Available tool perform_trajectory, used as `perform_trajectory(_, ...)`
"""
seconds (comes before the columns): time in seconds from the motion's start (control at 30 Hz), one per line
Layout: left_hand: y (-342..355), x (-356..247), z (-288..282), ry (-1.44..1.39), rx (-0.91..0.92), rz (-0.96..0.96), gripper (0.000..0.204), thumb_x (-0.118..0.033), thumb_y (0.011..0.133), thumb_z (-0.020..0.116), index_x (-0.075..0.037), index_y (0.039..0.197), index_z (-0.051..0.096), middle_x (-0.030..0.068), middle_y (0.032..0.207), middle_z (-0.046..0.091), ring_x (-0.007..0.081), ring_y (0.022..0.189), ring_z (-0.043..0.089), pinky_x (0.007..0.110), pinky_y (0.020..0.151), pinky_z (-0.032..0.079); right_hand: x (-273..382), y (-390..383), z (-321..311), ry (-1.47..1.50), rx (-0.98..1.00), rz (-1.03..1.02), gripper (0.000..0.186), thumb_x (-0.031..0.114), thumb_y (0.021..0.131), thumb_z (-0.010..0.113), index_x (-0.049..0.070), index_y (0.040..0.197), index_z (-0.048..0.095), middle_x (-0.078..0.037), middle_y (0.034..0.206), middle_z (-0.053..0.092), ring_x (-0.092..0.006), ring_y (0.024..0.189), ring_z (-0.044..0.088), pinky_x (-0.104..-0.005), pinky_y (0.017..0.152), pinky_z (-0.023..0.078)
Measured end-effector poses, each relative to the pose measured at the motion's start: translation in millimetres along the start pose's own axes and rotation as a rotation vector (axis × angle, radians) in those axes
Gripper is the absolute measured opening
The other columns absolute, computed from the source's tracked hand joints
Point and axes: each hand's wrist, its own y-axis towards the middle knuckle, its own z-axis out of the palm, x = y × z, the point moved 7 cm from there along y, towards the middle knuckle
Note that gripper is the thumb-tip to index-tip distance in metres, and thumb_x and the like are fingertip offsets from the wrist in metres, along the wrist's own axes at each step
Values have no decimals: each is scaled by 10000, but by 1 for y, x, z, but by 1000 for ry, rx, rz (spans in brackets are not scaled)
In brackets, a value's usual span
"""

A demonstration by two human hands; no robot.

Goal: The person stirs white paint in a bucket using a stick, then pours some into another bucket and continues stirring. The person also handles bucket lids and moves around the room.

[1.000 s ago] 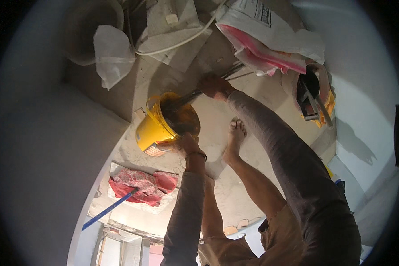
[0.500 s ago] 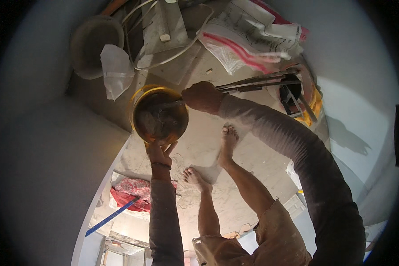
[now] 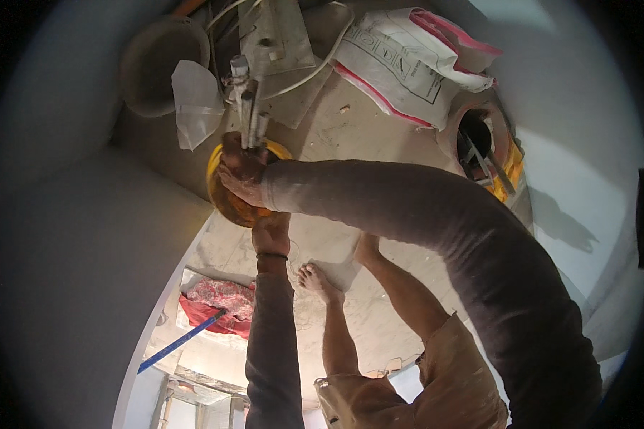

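Observation:
A round yellow-rimmed bucket (image 3: 227, 203) is tilted toward me, left of the middle. My left hand (image 3: 271, 231) grips its near edge; the fingertips are hidden behind it. Over the bucket's mouth, my right hand (image 3: 242, 175) is closed round a bundle of long, stick-like tools (image 3: 249, 118). Their greyish, dirty ends stand out past the hand on the far side, slightly blurred. The exact kind of these tools cannot be made out. My right hand and sleeve cover most of the bucket's inside.
A grey tub (image 3: 161, 68) and a translucent plastic piece (image 3: 197, 107) lie at the far left. A white sack with pink edges (image 3: 415, 61) lies far right, beside a round container (image 3: 454, 139) holding metal strips. Red cloth (image 3: 218, 304) and a blue bar (image 3: 179, 346) are at the near left.
My right hand moved left over the bucket, and the long tools swung from pointing right to pointing away from me. The bucket's mouth is now largely covered.

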Motion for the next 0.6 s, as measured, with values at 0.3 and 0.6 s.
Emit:
perform_trajectory(0.3, 12, -18, -7, -128, -120, 137, 408, 13, 737, 518, 34, 1144, 500, 162, 1144, 573, 289, 1049, 569, 387, 931, 493, -20, 54, 31, -2749, 548, -143, 259, 348, 897, 541, 163, 756, 428, 47, 596, 333, -65, 501, 382, -233, 462, 347)
perform_trajectory(0.6, 42, -15, -25, -108, -132, 109, 306, -77, 796, 517, 22, 1082, 560, 148, 1075, 605, 259, 1024, 578, 366, 917, 480, -8, 3, -2, -932, -245, 131, 204, 329, 855, 570, 151, 954, 585, 35, 898, 539, -104, 968, 469, -346, 924, 311)
